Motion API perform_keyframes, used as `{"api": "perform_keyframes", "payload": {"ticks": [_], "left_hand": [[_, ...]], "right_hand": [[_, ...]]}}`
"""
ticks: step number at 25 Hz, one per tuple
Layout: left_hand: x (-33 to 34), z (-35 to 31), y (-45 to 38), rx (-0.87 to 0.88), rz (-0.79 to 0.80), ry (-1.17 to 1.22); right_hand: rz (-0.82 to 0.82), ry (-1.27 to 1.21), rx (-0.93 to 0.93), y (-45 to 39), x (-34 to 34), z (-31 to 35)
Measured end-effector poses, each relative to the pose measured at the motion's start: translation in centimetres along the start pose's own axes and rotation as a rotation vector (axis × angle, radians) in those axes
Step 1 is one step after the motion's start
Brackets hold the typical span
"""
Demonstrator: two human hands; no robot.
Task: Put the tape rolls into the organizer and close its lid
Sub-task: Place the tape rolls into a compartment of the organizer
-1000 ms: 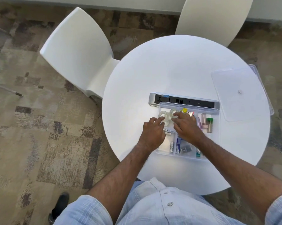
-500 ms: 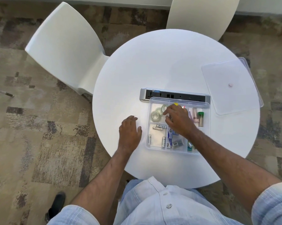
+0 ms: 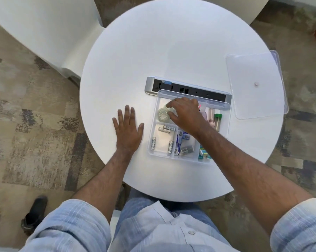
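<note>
Head view, organizer: the clear organizer (image 3: 224,128) sits open on the white tabletop (image 3: 171,51), its far edge just beside a power strip (image 3: 171,87).
Head view, tape rolls: one clear tape roll (image 3: 162,113) lies flat, hole up, in the far-left compartment; a second may sit just beyond it under the fingertips, but I cannot tell.
Head view, right hand: the right hand (image 3: 187,113) hangs over that compartment, fingers (image 3: 171,102) curled loosely and touching the roll's far and right rim; whether they grip it is unclear.
Head view, left hand: the left hand (image 3: 128,130) lies flat and spread on the tabletop, just left of the organizer, holding nothing.
Head view, key relation: the lid (image 3: 253,84) lies well apart to the far right, overhanging the tabletop edge, its long side running near to far; the right hand is nearer to it.
Head view, hidden: the right forearm covers the middle compartments; batteries (image 3: 167,129) and small boxes show near it.
</note>
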State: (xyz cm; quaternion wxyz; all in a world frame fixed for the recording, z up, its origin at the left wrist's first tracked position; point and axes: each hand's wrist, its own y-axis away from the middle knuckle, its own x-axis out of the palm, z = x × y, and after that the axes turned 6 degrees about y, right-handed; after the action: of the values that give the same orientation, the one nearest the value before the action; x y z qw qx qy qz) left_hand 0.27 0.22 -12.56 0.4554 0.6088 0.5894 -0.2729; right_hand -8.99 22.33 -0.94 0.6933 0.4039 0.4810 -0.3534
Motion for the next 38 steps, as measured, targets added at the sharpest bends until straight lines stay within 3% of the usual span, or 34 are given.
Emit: {"api": "perform_keyframes", "payload": {"ticks": [5, 13, 24, 32, 38], "left_hand": [[0.8, 0.0, 0.4, -0.005, -0.118, -0.08], [1.1, 0.1, 0.4, -0.009, -0.154, -0.06], [1.2, 0.2, 0.4, -0.011, -0.175, -0.055], [1.4, 0.3, 0.4, -0.006, -0.199, -0.055], [1.5, 0.3, 0.4, -0.005, -0.202, -0.048]], "right_hand": [[0.0, 0.147, 0.016, -2.7, 1.0, 1.2], [0.093, 0.21, 0.039, -3.9, 2.8, 0.9], [0.077, 0.312, -0.065, -3.2, 3.3, 0.5], [0.042, 0.334, -0.02, -3.3, 3.2, 0.1], [-0.081, 0.347, -0.055, -3.5, 2.5, -0.9]]}}
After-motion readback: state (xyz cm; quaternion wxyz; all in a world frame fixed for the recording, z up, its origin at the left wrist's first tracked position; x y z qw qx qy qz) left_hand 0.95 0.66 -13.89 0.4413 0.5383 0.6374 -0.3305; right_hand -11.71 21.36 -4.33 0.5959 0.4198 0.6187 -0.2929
